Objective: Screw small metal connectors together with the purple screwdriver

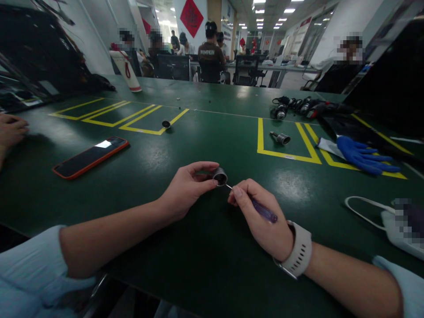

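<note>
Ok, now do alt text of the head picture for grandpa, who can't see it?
A person's left hand holds a small, hollow grey metal part while their right hand points a slim purple-handled tool at its open end. A black phone in an orange case lies on the dark green table.

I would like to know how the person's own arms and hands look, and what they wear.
A light blue fabric left sleeve and matching right sleeve end short of the left hand and right hand, both gloveless. A pale watch strap with dark oval holes circles the right wrist.
</note>
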The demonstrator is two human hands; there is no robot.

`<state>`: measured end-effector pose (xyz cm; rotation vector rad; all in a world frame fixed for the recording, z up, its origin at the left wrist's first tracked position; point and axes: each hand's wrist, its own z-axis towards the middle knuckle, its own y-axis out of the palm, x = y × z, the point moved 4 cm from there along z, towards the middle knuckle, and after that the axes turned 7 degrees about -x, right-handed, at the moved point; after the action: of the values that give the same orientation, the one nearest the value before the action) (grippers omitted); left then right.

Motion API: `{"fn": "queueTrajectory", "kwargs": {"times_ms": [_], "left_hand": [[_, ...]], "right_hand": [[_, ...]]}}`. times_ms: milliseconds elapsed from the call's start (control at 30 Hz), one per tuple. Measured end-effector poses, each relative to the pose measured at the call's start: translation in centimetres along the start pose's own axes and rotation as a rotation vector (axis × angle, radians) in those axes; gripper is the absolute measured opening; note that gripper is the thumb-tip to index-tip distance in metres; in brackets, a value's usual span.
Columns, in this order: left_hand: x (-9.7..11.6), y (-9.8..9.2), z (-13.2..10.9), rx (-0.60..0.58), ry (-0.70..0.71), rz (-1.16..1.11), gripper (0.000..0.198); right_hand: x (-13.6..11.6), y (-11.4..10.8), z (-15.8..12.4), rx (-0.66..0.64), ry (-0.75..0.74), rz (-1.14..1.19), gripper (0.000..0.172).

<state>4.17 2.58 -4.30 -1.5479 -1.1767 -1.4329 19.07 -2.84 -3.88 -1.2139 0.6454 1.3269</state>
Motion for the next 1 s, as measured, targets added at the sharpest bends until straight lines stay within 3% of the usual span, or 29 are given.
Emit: {"fn": "queueTrajectory", "kwargs": {"times_ms": [633, 1000], "left_hand": [[0.0, 0.0, 0.0, 0.033, 0.021, -0.011, 0.032], [0.6, 0.5, -0.4, 0.043, 0.065, 0.039, 0.022]], "right_hand": [[-0.8, 0.5, -0.5, -0.031, -0.147, -0.168, 0.016], [-1.7, 1.3, -0.9, -0.076, -0.197, -0.428, 0.018]]}}
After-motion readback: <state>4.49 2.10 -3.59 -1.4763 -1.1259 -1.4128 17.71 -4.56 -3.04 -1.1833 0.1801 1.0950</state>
